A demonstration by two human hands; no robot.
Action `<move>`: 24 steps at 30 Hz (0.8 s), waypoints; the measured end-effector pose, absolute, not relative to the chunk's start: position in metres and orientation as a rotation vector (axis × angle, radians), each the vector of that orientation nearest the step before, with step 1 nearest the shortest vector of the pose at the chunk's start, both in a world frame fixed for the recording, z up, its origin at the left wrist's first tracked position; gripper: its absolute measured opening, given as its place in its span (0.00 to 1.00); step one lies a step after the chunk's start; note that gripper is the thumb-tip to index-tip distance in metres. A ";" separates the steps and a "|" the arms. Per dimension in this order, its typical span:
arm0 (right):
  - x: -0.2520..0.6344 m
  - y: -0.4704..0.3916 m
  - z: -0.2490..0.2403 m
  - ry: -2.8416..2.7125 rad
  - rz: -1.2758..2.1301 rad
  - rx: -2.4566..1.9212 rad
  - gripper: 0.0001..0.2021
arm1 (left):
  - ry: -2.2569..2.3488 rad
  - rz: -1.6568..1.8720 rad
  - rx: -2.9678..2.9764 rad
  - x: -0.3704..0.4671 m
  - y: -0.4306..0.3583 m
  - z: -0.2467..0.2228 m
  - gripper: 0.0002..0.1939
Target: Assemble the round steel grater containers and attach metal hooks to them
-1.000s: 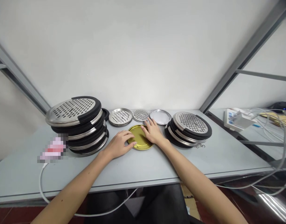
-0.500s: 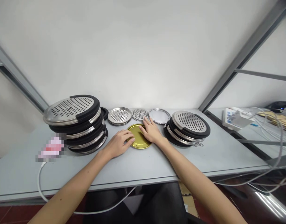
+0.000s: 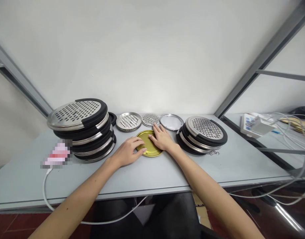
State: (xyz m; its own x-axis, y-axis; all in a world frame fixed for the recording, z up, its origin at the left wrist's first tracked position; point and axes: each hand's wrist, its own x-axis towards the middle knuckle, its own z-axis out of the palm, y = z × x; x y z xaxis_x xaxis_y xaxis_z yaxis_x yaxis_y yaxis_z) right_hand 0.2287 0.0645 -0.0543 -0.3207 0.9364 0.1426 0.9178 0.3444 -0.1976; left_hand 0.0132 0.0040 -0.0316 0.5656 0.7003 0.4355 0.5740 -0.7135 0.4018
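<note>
A round golden lid (image 3: 150, 146) lies flat on the grey table in front of me. My left hand (image 3: 129, 151) rests at its left edge, fingers apart, fingertips over the rim. On its right side lies my right hand (image 3: 162, 137), fingers stretched out and thumb over the gold surface. Behind it are a silver grater disc with raised teeth (image 3: 129, 121), a flat perforated disc (image 3: 150, 119) and a plain silver lid (image 3: 171, 121). Neither hand holds anything.
A tall stack of black-rimmed grater discs (image 3: 78, 114) stands on the left, a shorter stack (image 3: 206, 129) on the right. A blurred pink object (image 3: 56, 155) with a white cable lies at left. A white power strip (image 3: 250, 126) sits far right.
The view has shifted slightly. Both hands stay in nearly the same places at the golden lid, and the discs and stacks have not moved on the table.
</note>
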 end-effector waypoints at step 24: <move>0.244 0.078 -0.049 -2.140 -0.218 -1.403 0.28 | 1.101 0.810 2.569 0.012 0.004 -0.031 0.14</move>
State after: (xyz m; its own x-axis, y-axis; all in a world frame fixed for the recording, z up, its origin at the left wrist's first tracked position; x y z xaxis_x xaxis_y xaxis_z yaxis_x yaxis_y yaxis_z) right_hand 0.2440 0.0778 -0.0491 -0.2909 0.7919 0.5369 0.8838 0.4374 -0.1662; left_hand 0.0119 0.0044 -0.0310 0.5646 0.7230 0.3981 0.5951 -0.6908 0.4107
